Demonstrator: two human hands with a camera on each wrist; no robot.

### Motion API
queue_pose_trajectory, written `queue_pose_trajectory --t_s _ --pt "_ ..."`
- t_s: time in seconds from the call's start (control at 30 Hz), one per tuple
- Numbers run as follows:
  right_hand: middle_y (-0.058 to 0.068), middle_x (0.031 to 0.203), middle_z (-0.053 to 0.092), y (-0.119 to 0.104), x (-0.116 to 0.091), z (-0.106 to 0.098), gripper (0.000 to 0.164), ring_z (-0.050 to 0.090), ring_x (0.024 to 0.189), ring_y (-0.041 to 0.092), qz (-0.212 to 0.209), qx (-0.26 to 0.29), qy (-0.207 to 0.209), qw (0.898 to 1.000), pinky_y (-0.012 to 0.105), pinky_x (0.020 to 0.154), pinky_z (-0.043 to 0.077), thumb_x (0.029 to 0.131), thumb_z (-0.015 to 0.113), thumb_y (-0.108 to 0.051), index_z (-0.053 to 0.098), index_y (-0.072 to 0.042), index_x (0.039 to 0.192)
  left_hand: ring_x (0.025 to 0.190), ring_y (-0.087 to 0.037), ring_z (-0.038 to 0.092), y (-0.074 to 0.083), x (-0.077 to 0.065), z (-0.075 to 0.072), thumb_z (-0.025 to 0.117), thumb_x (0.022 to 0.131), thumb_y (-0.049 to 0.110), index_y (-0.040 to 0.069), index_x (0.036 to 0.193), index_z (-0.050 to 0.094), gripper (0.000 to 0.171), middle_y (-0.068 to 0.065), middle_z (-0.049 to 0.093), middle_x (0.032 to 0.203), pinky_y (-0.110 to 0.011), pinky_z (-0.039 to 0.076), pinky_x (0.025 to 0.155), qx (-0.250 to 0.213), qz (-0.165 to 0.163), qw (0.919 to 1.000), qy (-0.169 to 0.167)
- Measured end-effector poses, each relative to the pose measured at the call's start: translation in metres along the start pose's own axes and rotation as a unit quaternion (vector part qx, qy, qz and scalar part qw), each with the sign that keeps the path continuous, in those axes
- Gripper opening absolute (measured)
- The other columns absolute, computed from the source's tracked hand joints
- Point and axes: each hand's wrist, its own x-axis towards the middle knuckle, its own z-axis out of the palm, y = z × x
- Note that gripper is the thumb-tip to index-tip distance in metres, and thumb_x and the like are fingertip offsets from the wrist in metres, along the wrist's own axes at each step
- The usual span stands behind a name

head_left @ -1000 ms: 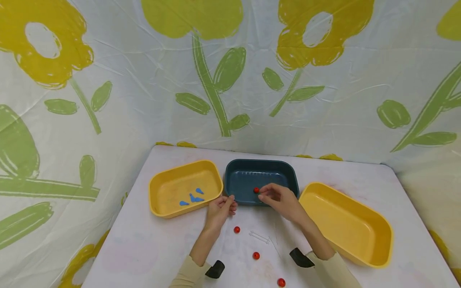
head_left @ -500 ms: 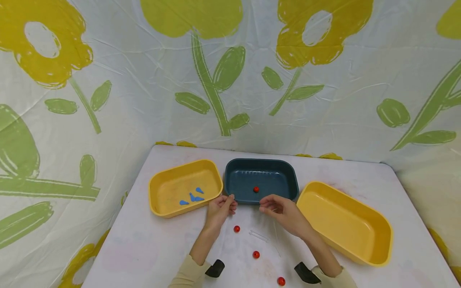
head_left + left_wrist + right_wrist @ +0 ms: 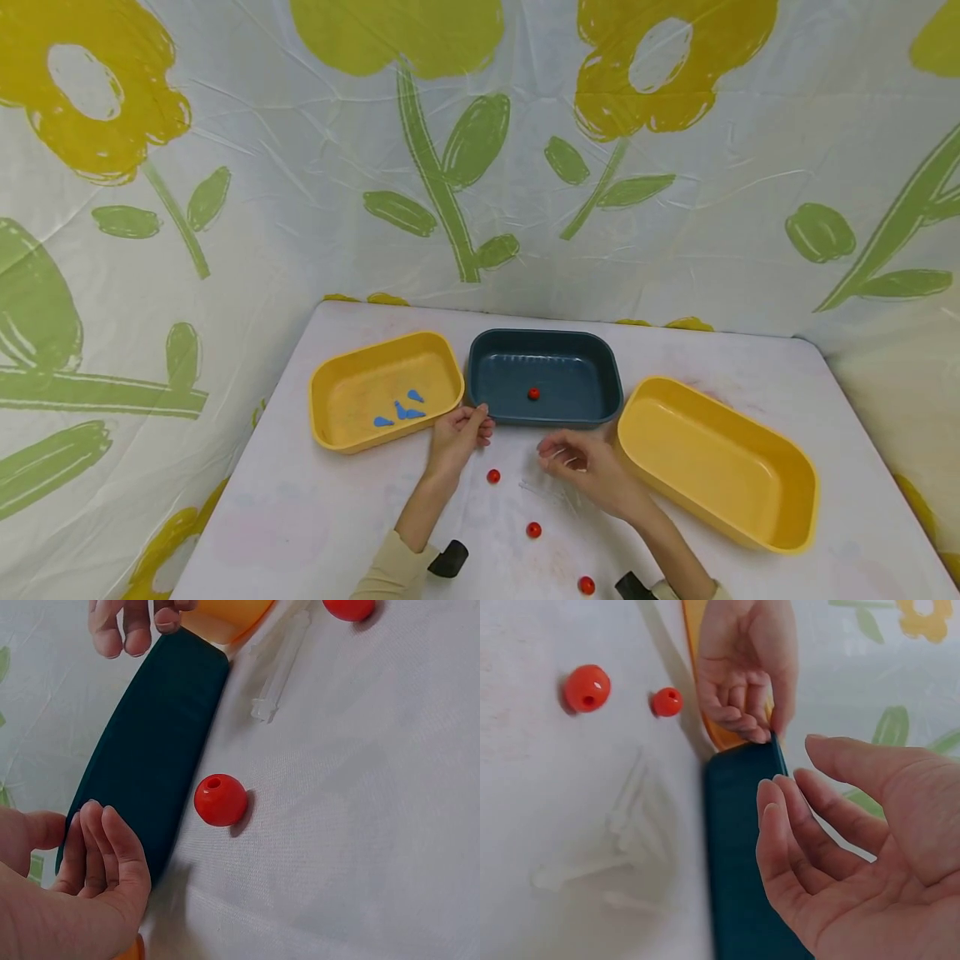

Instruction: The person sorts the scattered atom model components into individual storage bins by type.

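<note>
My left hand (image 3: 456, 437) pinches the near left rim of the dark teal bin (image 3: 543, 417) between thumb and fingers. In the right wrist view the thumb lies inside that rim. One red bead (image 3: 533, 393) lies inside the bin. My right hand (image 3: 592, 471) is in front of the bin's near right corner, fingers loosely bent, holding nothing. Under and beside it lie several thin clear plastic pieces (image 3: 592, 868), partly hidden in the head view. On the cloth a red bead (image 3: 221, 800) with a hole sits near the left hand, with two more red beads (image 3: 533, 530) nearer me.
A yellow bin (image 3: 337, 387) on the left holds several blue drop-shaped pieces (image 3: 408, 414). Another yellow bin (image 3: 720, 458) stands at an angle on the right. A flower-printed cloth wall (image 3: 315, 200) rises behind the table.
My right hand has withdrawn from over the teal bin, toward me, leaving the red bead inside. It now hovers by the clear plastic pieces. My left hand has stayed at the rim.
</note>
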Motion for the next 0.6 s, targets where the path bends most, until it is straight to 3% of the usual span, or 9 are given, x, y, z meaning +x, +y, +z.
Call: queue_pose_trajectory --t_s 0.2,0.3,0.6 --pt "-0.001 0.098 0.071 0.003 -0.005 0.009 0.024 0.063 0.085 0.018 0.019 -0.007 -0.014 1.000 0.025 0.079 0.056 0.096 0.074 -0.021 0.071 -0.003 0.112 0.072 -0.018 0.067 0.004 -0.001 0.001 0.065 0.103 0.015 -0.010 0.103 0.067 0.026 -0.017 0.073 0.089 -0.026 0.060 0.070 -0.004 -0.004 1.0000 0.002" --pt "-0.001 0.095 0.070 0.003 -0.007 0.012 0.024 0.063 0.083 0.019 0.030 -0.003 -0.024 0.999 0.024 0.078 0.055 0.096 0.074 -0.022 0.071 -0.004 0.112 0.071 -0.017 0.067 -0.003 0.005 0.000 0.065 0.103 0.015 -0.010 0.102 0.067 0.024 -0.017 0.073 0.088 -0.026 0.060 0.070 -0.004 -0.007 1.0000 0.004" --pt "-0.001 0.098 0.070 0.007 -0.016 0.023 0.023 0.062 0.083 0.017 0.046 0.010 -0.054 0.997 0.024 0.077 0.053 0.095 0.076 -0.020 0.071 -0.005 0.112 0.073 -0.018 0.067 -0.006 0.004 0.000 0.066 0.102 0.020 -0.007 0.102 0.068 0.027 -0.014 0.073 0.089 -0.025 0.059 0.070 -0.004 -0.001 1.0000 0.005"
